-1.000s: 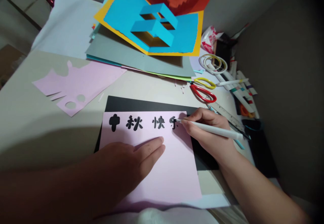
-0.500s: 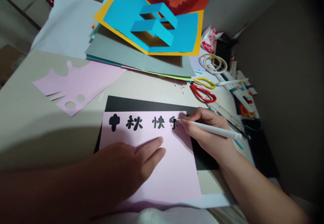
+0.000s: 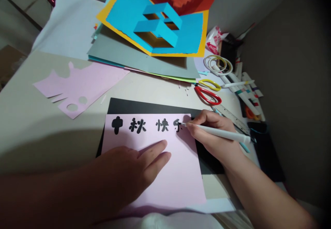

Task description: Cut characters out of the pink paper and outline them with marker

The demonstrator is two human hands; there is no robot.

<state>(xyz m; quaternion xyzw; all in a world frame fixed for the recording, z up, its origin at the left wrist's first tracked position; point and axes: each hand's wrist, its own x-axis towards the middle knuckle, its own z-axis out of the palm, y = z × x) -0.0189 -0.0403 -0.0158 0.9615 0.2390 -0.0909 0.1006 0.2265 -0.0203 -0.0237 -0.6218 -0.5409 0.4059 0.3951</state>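
My left hand (image 3: 131, 168) lies flat on a pale pink paper sheet (image 3: 168, 184), pressing it down and holding nothing. My right hand (image 3: 214, 136) grips a white marker pen (image 3: 219, 133), whose tip touches the sheet beside the last of several black hand-drawn Chinese characters (image 3: 147, 125). These run in a row along the sheet's upper edge. A black sheet (image 3: 144, 106) lies under the pink one and shows around its top and right sides.
A blue-and-yellow pop-up paper card (image 3: 155, 25) rests on a stack of grey paper (image 3: 137, 58) at the back. Left stands a pink paper offcut (image 3: 85, 84). Right lie yellow-handled scissors (image 3: 209, 85), red-handled scissors (image 3: 207, 96), a metal ruler (image 3: 232, 117) and tape rolls (image 3: 217, 64).
The pen's rear end has swung slightly to the right and up, with its tip still at the last character. My left hand's fingers have shifted a little to the right.
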